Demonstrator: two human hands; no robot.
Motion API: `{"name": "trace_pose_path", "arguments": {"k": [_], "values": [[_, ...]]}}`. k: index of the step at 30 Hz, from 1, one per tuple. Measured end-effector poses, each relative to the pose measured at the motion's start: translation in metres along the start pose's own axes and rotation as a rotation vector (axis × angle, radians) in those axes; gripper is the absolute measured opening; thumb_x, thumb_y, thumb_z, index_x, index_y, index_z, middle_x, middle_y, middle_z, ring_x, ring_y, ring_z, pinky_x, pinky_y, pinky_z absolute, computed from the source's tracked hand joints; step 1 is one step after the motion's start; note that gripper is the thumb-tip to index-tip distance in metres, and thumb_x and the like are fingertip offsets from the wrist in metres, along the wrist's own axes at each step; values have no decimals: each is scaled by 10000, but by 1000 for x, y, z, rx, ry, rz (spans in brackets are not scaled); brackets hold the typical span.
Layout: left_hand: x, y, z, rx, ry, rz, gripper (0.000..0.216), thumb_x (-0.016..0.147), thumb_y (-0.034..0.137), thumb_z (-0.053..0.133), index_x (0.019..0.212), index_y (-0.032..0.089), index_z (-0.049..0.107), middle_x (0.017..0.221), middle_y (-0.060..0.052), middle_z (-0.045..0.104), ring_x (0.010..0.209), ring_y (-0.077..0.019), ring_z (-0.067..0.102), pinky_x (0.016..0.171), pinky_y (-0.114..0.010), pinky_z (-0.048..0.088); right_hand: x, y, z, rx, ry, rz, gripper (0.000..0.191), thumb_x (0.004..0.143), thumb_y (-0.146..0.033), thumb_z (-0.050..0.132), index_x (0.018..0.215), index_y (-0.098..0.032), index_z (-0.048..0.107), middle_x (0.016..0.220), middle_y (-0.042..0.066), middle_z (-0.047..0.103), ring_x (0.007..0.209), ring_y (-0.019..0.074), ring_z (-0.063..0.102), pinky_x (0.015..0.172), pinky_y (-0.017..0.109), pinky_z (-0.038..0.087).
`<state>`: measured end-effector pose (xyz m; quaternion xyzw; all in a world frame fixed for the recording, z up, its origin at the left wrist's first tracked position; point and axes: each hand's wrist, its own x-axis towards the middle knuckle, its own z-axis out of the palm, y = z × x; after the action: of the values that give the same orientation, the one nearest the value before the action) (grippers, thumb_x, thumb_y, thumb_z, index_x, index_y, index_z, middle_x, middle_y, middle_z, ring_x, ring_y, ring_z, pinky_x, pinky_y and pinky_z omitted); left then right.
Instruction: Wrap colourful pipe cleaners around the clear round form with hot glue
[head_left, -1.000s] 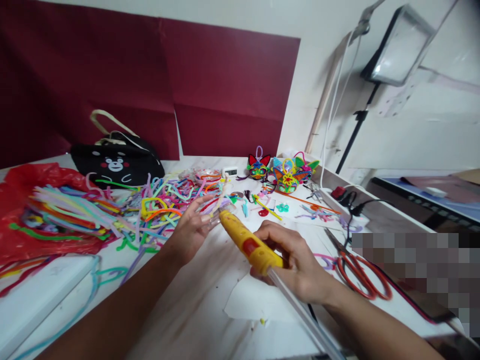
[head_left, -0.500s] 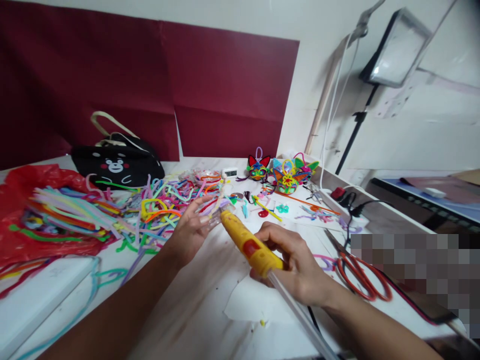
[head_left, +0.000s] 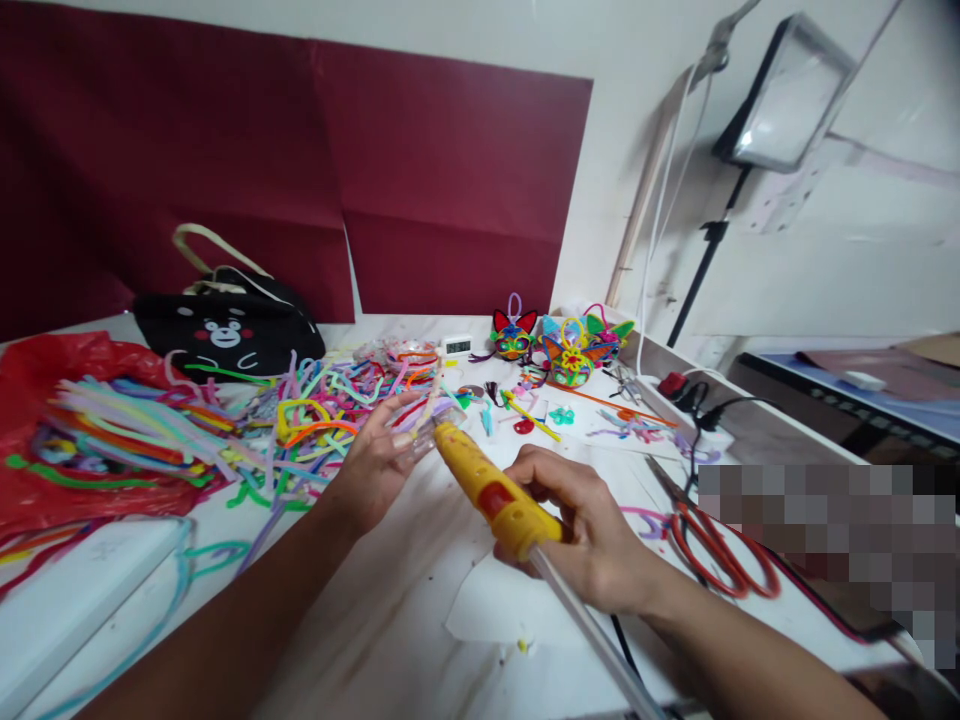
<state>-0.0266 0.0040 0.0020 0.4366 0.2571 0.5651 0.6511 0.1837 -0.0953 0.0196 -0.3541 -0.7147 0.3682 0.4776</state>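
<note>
1 yellow glue gun [head_left: 480, 488] sits gripped in the right hand [head_left: 589, 525], its nozzle [head_left: 439, 424] right by the clear piece [head_left: 421, 440] the left hand [head_left: 375, 465] pinches above the table [head_left: 360, 600]. Both hands are apart; scissors [head_left: 724, 552] lie to the right.

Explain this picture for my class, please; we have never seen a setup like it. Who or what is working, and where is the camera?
There is no robot: these are a person's own bare hands, seen from a camera worn on their head, looking forward and down. The left hand holds a small clear piece, too blurred to identify. The right hand grips a yellow glue gun, its tip close to that piece. On the white table, fuzzy coloured stems are heaped on the left, scissors lie on the right, and cat-eared ornaments stand at the back.
</note>
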Motion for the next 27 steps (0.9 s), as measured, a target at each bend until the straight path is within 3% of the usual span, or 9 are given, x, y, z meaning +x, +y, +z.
{"name": "trace_pose_path", "arguments": {"k": [5, 10, 15, 21, 27], "values": [[0, 0, -1, -39, -75, 17, 598, 636, 214, 745, 1205, 202, 562, 987, -81, 775, 1045, -269, 713, 1051, -424, 467, 2, 0, -1, 54, 26, 44, 203, 686, -186, 706, 865, -204, 613, 775, -10, 556, 644, 138, 533, 554, 258, 381], [2, 0, -4, -32, -94, 38, 613, 636, 240, 765, 1214, 210, 563, 1018, -90, 778, 1081, -295, 703, 1075, -467, 453, 3, 0, -2, 71, 46, 68, 201, 676, -190, 705, 849, -204, 603, 759, -12, 544, 636, 140, 531, 538, 254, 372], [2, 0, -5, -28, -117, 39, 617, 612, 257, 796, 1189, 211, 584, 1012, -93, 777, 1057, -302, 710, 1018, -431, 503, 0, 0, -1, 46, 27, 31, 197, 690, -190, 712, 852, -206, 600, 780, -12, 555, 652, 134, 522, 558, 255, 379], [-2, 4, 1, 7, -39, -2, 617, 597, 219, 769, 1181, 217, 571, 933, -43, 754, 853, -224, 730, 795, -321, 560, -1, -2, 2, -2, 1, -10, 196, 686, -181, 733, 842, -194, 616, 779, -14, 563, 647, 121, 478, 565, 251, 363], [-3, 5, 3, 40, -39, -22, 677, 571, 252, 773, 1207, 209, 545, 773, -19, 732, 783, -255, 725, 827, -386, 549, 1, -2, 4, -25, -14, -46, 222, 694, -207, 771, 862, -183, 626, 790, -15, 569, 645, 113, 489, 564, 244, 372]]}}
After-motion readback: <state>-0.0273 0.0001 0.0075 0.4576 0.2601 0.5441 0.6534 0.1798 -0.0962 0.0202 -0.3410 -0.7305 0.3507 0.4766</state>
